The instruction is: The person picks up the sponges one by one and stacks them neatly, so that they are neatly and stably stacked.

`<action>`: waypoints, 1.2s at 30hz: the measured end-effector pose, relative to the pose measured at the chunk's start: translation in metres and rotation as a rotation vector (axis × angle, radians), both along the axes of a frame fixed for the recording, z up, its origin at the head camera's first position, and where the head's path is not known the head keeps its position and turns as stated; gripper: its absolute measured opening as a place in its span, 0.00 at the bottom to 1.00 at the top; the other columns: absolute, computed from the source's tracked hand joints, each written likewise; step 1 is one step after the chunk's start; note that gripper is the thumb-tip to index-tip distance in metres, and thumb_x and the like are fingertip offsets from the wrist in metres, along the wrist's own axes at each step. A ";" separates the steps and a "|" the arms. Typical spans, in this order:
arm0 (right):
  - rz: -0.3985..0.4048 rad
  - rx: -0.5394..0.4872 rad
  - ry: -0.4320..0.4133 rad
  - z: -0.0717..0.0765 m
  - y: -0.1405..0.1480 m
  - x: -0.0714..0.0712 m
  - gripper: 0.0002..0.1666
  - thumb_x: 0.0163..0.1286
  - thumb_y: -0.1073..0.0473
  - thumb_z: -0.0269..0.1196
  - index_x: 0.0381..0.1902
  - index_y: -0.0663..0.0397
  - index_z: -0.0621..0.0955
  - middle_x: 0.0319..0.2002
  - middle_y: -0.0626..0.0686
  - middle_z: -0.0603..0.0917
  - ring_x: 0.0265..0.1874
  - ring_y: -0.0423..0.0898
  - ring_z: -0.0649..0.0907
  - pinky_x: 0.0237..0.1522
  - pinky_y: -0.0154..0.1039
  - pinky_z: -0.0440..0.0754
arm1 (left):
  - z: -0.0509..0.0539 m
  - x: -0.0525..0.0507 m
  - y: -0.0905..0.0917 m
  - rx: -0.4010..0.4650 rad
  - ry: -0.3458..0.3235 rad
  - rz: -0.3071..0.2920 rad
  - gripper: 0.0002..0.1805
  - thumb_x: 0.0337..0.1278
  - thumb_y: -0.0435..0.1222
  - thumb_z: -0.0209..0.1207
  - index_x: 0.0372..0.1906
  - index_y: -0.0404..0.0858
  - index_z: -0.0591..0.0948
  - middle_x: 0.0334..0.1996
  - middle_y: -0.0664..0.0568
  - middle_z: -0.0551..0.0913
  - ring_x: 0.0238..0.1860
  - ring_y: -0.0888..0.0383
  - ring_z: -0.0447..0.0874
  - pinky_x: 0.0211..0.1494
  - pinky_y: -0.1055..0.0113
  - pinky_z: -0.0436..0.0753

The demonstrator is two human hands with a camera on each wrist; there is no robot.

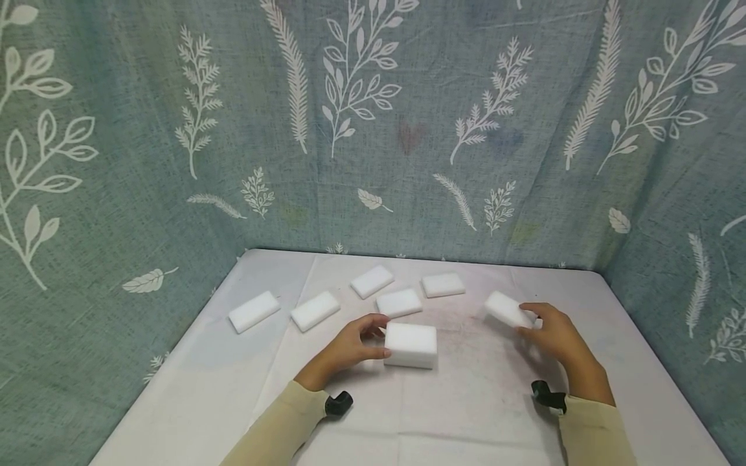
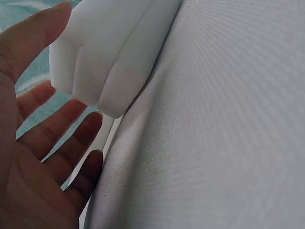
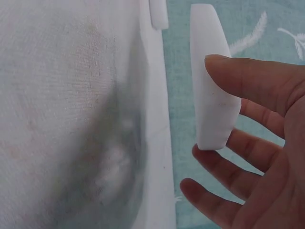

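Note:
White blocks like melamine sponges lie on a pale cloth-covered table. My left hand holds the left end of a stack of white sponges, thumb at the near side and index finger at the far side. In the left wrist view, three layers show in this stack. To the right, my right hand pinches a single white sponge by its right end. That sponge is tilted and raised off the table; the right wrist view shows the thumb across the sponge's face.
Several loose sponges lie behind and left of the stack, among them one far-left sponge, another beside it, and one close behind the stack. A green leaf-patterned curtain surrounds the table at the back and sides.

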State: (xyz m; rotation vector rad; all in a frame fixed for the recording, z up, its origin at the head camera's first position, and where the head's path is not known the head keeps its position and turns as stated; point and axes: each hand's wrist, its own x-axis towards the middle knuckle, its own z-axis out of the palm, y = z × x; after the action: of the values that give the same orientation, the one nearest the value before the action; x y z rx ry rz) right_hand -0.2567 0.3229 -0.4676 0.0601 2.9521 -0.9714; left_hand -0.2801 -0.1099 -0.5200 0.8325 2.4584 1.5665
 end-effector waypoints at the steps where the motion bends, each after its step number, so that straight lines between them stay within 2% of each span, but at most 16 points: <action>1: 0.000 0.001 0.000 0.000 0.000 0.000 0.41 0.61 0.49 0.70 0.67 0.61 0.70 0.67 0.69 0.65 0.59 0.68 0.70 0.50 0.66 0.73 | 0.000 0.000 0.000 0.001 -0.002 0.000 0.35 0.43 0.42 0.75 0.61 0.41 0.76 0.49 0.58 0.80 0.49 0.54 0.79 0.52 0.58 0.76; 5: 0.019 0.005 0.015 0.001 -0.003 0.000 0.41 0.61 0.48 0.71 0.67 0.59 0.71 0.67 0.69 0.64 0.60 0.69 0.69 0.52 0.68 0.71 | -0.001 0.000 0.000 0.009 -0.008 0.000 0.35 0.43 0.42 0.76 0.60 0.42 0.76 0.48 0.58 0.80 0.48 0.54 0.79 0.51 0.59 0.77; 10: 0.085 0.000 0.056 0.005 -0.010 0.000 0.40 0.61 0.45 0.71 0.66 0.57 0.73 0.66 0.67 0.67 0.56 0.69 0.73 0.51 0.65 0.74 | 0.000 0.000 0.001 0.020 -0.011 -0.004 0.34 0.43 0.41 0.76 0.59 0.42 0.77 0.48 0.58 0.81 0.48 0.54 0.79 0.51 0.59 0.77; 19: 0.158 -0.033 0.099 0.007 -0.024 0.000 0.35 0.59 0.48 0.72 0.61 0.57 0.76 0.64 0.65 0.71 0.57 0.67 0.74 0.51 0.63 0.74 | 0.003 0.001 0.001 0.014 -0.023 -0.010 0.35 0.43 0.42 0.76 0.60 0.40 0.77 0.48 0.57 0.81 0.48 0.55 0.79 0.51 0.60 0.77; 28: 0.198 -0.059 0.147 0.004 -0.033 -0.001 0.32 0.57 0.54 0.74 0.58 0.57 0.79 0.61 0.62 0.75 0.58 0.64 0.74 0.54 0.61 0.74 | 0.002 0.001 0.001 0.014 -0.032 -0.007 0.35 0.43 0.42 0.76 0.60 0.40 0.77 0.48 0.57 0.81 0.48 0.55 0.79 0.52 0.59 0.77; 36: 0.235 -0.043 0.145 0.002 -0.045 -0.005 0.31 0.57 0.55 0.74 0.58 0.56 0.79 0.61 0.61 0.75 0.60 0.62 0.73 0.55 0.60 0.74 | 0.001 0.001 0.001 0.014 -0.029 -0.005 0.35 0.43 0.42 0.76 0.60 0.42 0.77 0.47 0.58 0.81 0.47 0.56 0.79 0.51 0.58 0.77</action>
State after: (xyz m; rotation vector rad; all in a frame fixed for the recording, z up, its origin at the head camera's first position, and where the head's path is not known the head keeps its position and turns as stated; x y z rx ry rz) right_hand -0.2615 0.2775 -0.4652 -0.3647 2.9731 -1.0438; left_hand -0.2796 -0.1090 -0.5186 0.8108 2.4264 1.5844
